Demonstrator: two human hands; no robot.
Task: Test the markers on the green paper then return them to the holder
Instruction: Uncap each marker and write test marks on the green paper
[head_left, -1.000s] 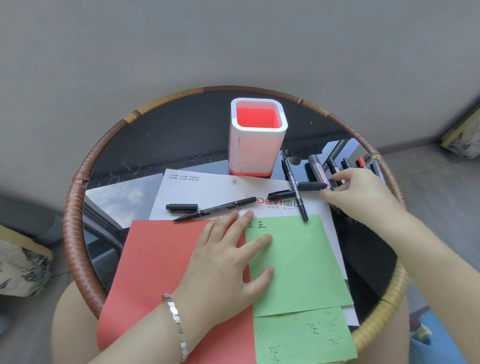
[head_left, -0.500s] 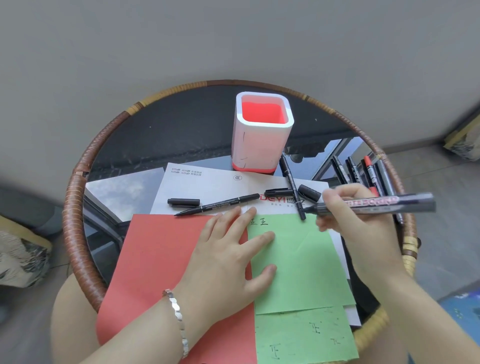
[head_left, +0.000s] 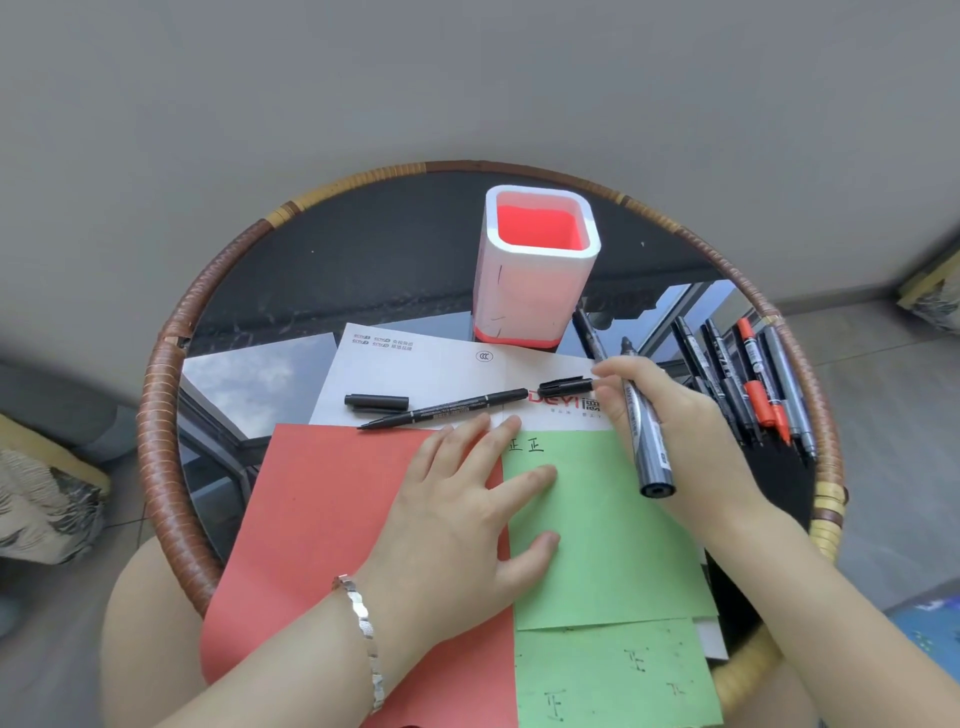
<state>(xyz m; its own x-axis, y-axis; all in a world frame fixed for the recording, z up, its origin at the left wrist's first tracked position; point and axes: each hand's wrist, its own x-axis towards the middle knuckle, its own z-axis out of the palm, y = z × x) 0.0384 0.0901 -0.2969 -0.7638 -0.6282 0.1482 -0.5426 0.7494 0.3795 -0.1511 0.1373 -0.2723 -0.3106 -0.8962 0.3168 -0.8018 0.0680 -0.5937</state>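
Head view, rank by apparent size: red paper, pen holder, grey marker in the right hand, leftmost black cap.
1. red paper
2. pen holder, though it stands farther from the camera
3. grey marker, partly covered by the right hand
4. leftmost black cap

In the middle of the frame the left hand (head_left: 457, 525) lies flat, fingers straight, across the seam of red paper (head_left: 322, 519) and green paper (head_left: 613, 545). To its right the right hand (head_left: 675, 431) grips a grey marker (head_left: 647, 441), bare tip pointing up-frame toward the holder (head_left: 535, 291). An uncapped pen (head_left: 447, 410) and a cap (head_left: 376, 401) lie on the white sheet (head_left: 415, 369). More markers (head_left: 748, 384) lie by the right rim of the desk (head_left: 156, 415).
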